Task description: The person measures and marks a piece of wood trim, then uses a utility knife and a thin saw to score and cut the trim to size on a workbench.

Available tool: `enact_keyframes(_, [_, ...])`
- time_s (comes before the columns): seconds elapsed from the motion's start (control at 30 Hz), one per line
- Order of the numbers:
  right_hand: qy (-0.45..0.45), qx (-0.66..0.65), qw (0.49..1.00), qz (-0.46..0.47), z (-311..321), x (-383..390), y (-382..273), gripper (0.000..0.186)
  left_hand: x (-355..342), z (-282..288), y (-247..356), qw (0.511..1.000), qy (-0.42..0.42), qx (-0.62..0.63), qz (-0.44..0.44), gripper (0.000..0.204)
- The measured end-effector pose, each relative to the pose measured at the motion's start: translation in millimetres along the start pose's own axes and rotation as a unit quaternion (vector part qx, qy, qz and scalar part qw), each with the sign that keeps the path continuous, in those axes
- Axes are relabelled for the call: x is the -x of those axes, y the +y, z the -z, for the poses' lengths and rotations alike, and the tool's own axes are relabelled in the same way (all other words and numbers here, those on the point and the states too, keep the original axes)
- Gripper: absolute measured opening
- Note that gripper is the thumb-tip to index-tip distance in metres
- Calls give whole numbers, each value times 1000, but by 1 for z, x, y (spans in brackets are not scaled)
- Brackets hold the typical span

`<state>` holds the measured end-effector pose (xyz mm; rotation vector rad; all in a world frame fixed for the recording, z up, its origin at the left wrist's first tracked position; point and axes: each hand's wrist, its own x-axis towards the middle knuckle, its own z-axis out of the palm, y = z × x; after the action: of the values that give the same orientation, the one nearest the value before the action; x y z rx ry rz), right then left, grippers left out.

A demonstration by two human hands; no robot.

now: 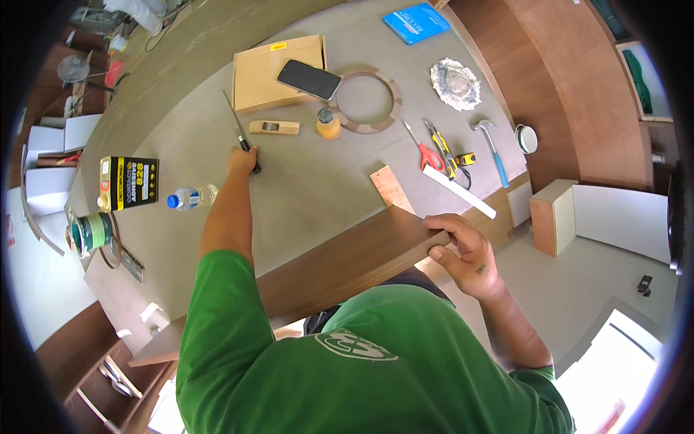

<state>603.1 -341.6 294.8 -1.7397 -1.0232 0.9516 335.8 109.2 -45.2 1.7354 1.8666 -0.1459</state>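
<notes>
My left hand [242, 158] is closed round the black handle of a long thin metal tool [237, 123], a file or blade, on the grey worktable [303, 181]. My right hand [471, 257] grips the end of a long brown wooden board [350, 257] along the near table edge. A small light wood block [388, 186] lies beside the board, with a white strip [459, 193] to its right. A wooden plane [274, 127] and a jar of amber liquid [328, 126] sit beyond my left hand. A clear bottle [194, 197] stands left of my forearm.
A cardboard box [278, 90], phone [309, 79], wooden ring [394, 101], scissors [430, 155], cutter [441, 148], tape measure [466, 159], hammer [497, 159], blue booklet [416, 23], foil dish [455, 84], adhesive tin [129, 183] and green tape roll [92, 233] are around the tabletop.
</notes>
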Motion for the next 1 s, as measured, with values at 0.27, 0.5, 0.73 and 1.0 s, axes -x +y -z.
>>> enact_keyframes(0.27, [-4, -75, 996, -57, -10, -14, -2, 32, 2, 37, -16, 982, -72, 174, 0, 51])
enact_keyframes(0.5, [1, -48, 999, 14, -2, -21, 11, 34, 199, 163, 8, 872, -244, 424, -11, 28])
enact_keyframes(0.73, [-28, -63, 997, 45, -2, -25, 21, 38, 401, 222, 45, 876, -157, 359, -279, 44])
enact_keyframes(1.0, [-35, -142, 989, 31, -2, -22, 23, 46, 466, 114, 125, 824, -98, 335, -447, 42])
